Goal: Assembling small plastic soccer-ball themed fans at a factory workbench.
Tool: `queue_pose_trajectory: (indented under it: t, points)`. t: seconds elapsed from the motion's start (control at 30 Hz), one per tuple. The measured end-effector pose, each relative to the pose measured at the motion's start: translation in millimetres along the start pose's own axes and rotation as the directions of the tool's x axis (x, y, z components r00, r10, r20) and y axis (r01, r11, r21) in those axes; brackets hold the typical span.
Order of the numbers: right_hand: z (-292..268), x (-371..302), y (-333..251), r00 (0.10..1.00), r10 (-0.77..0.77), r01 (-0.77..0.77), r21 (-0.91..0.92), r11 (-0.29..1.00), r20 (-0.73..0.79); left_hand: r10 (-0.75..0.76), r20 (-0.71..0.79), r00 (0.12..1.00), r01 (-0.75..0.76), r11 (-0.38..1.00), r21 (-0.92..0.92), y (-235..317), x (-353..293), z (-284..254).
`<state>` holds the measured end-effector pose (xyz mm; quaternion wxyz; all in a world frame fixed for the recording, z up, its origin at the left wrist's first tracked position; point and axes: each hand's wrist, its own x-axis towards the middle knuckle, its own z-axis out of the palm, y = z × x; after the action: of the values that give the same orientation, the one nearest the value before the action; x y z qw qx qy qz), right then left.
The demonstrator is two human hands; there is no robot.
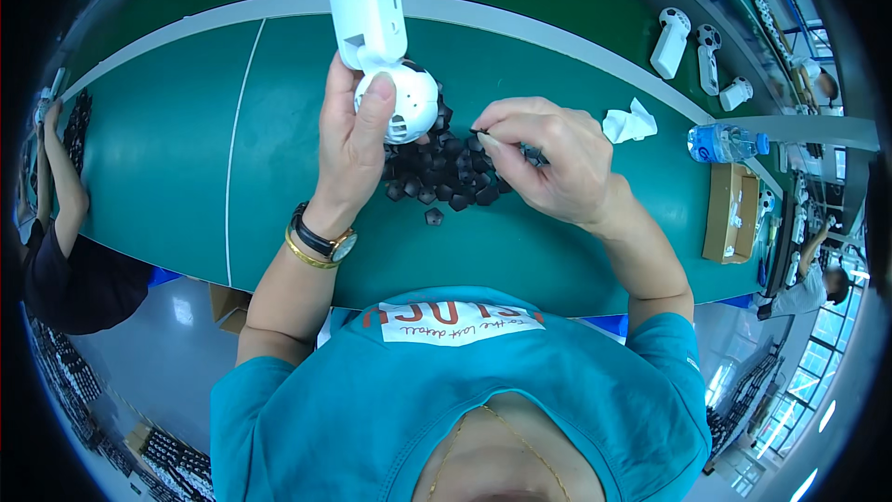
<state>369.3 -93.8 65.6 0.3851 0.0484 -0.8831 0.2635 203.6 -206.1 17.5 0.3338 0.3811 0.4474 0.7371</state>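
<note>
My left hand (358, 125) is closed round the ball-shaped end of a white plastic device (367, 14), its thumb lying on the ball. The long white body reaches up and away past the top of the view. The ball carries small holes, a slotted opening and a dark patch. To its right, my right hand (548, 153) pinches a small black piece (479, 132) between thumb and fingertips, apart from the device. Below and between both hands lies a heap of black pentagon-shaped pieces (446, 167). One loose black pentagon (434, 217) sits just nearer to me.
A crumpled white tissue (630, 123), a water bottle (727, 143) and an open cardboard box (731, 214) stand right on the green table (307, 65). Several white devices (671, 44) lie beyond its raised edge. Co-workers (79, 270) are at far left and right.
</note>
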Motion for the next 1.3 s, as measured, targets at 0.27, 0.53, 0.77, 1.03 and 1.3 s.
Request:
queue_pose_trajectory:
  t: [0.27, 0.53, 0.77, 1.03, 1.3]
  points:
    - [12.5, 16.5, 0.6, 0.975, 0.215, -0.217, 0.030, 0.976, 0.054, -0.050, 0.007, 0.999, 0.050, 0.998, -0.048, -1.3, -2.5, 1.4]
    - [15.5, 32.0, 3.7, 0.971, 0.177, -0.191, 0.078, 0.979, 0.162, -0.068, 0.060, 0.996, 0.064, 0.996, 0.062, -6.3, -2.9, -2.9]
    - [10.1, 41.3, 4.8, 0.899, 0.330, -0.374, 0.115, 0.920, 0.287, -0.090, 0.063, 0.994, 0.091, 0.996, -0.012, -2.7, -4.3, 1.3]
    - [12.0, 36.6, 10.5, 0.894, 0.336, -0.395, 0.168, 0.903, 0.297, -0.081, 0.067, 0.994, 0.078, 0.996, 0.042, -4.7, -4.8, -0.1]
    - [6.2, 40.9, 7.4, 0.815, 0.431, -0.514, 0.142, 0.846, 0.387, -0.080, 0.060, 0.995, 0.078, 0.997, 0.029, -4.4, -5.3, 0.1]
